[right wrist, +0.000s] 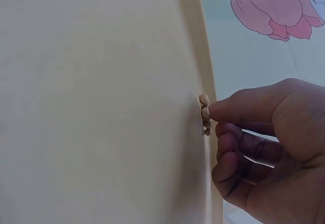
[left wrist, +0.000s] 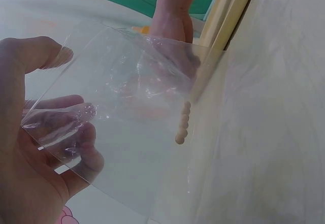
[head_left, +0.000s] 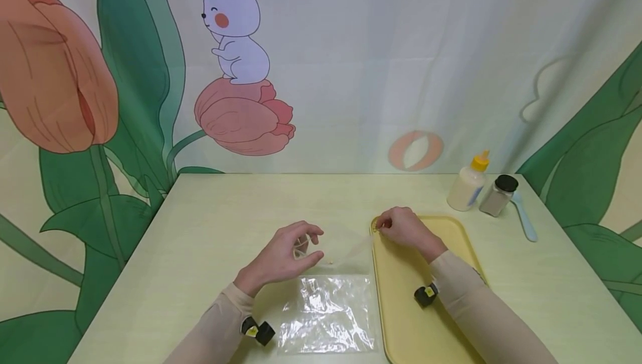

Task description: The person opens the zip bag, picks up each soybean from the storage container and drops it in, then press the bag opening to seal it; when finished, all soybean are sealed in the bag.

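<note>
- Plainly, from the head view, we see a pale table (head_left: 210,213) before a printed curtain (head_left: 341,74), with a yellow tray (head_left: 403,314) on its right side.
- Beyond the tray, a yellow-capped bottle (head_left: 463,190), a black-lidded jar (head_left: 496,198) and a blue spoon (head_left: 524,219) stand or lie together; a flat clear bag (head_left: 326,314) lies glossy beside the tray.
- From the left wrist, we see our left hand (head_left: 288,255), thumb wide of its curled fingers, holding clear film (left wrist: 142,153); beads show in or behind it, we cannot tell which.
- From the right wrist, our right hand (right wrist: 274,132) has thumb and fingertips close together, pinching at a short row of beads (right wrist: 205,113) along the tray's rim.
</note>
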`<state>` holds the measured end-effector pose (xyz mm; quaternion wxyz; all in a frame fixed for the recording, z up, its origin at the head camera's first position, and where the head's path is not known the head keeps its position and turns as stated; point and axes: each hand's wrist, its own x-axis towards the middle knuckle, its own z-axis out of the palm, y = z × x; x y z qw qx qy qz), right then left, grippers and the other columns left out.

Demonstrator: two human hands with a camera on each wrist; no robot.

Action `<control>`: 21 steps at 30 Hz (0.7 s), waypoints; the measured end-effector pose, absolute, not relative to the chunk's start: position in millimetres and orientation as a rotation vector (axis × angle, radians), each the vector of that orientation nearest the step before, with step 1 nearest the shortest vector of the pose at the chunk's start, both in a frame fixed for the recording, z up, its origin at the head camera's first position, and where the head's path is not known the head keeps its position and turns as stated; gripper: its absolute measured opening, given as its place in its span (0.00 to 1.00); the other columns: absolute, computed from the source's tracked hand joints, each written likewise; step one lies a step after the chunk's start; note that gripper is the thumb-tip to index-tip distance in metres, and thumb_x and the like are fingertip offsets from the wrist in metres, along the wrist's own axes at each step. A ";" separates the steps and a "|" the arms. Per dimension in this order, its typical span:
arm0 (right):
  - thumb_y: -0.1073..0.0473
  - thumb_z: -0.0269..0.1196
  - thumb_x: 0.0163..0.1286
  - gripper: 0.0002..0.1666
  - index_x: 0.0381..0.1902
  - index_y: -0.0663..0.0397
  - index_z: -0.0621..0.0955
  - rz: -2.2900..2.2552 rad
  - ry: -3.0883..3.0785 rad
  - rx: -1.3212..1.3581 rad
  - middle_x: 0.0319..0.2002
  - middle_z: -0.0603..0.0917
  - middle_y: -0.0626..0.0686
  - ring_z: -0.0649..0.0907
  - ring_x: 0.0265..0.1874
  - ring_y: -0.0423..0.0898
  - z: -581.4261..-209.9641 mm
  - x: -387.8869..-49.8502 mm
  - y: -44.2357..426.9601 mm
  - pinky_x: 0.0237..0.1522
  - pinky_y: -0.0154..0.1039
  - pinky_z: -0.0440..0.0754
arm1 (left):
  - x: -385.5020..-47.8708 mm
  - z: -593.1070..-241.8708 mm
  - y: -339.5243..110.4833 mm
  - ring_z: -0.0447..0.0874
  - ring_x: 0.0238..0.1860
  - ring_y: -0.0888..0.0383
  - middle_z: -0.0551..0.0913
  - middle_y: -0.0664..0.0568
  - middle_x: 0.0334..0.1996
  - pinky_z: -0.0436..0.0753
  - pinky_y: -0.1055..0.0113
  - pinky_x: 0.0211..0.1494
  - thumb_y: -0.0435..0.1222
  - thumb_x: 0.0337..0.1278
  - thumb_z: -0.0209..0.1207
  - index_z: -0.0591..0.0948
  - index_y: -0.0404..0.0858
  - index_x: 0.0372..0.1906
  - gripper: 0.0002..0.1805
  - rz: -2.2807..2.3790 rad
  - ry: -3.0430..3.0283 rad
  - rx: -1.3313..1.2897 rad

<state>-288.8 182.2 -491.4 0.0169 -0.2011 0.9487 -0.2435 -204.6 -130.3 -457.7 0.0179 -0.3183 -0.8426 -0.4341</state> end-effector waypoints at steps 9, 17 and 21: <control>0.65 0.66 0.58 0.05 0.31 0.53 0.88 -0.706 2.962 -0.609 0.29 0.85 0.46 0.79 0.29 0.40 -493.4 -290.6 182.6 0.35 0.36 0.78 | -203.7 -457.4 -130.3 0.76 0.32 0.52 0.78 0.58 0.37 0.84 0.68 0.39 0.40 0.56 0.65 0.79 0.42 0.52 0.18 -1.344 -2.617 -0.994; 0.64 0.67 0.59 0.03 0.31 0.53 0.88 -0.666 2.951 -0.592 0.30 0.87 0.48 0.80 0.30 0.42 -491.5 -289.8 182.6 0.36 0.39 0.80 | -204.0 -457.7 -129.8 0.76 0.32 0.53 0.78 0.58 0.37 0.85 0.67 0.39 0.40 0.57 0.64 0.78 0.42 0.52 0.18 -1.336 -2.623 -0.995; 0.64 0.67 0.59 0.03 0.31 0.53 0.88 -0.648 2.948 -0.581 0.30 0.87 0.48 0.80 0.30 0.42 -492.1 -289.0 182.4 0.37 0.40 0.80 | -203.9 -458.1 -129.9 0.76 0.32 0.54 0.78 0.58 0.37 0.84 0.68 0.39 0.40 0.57 0.64 0.78 0.42 0.52 0.18 -1.337 -2.624 -0.992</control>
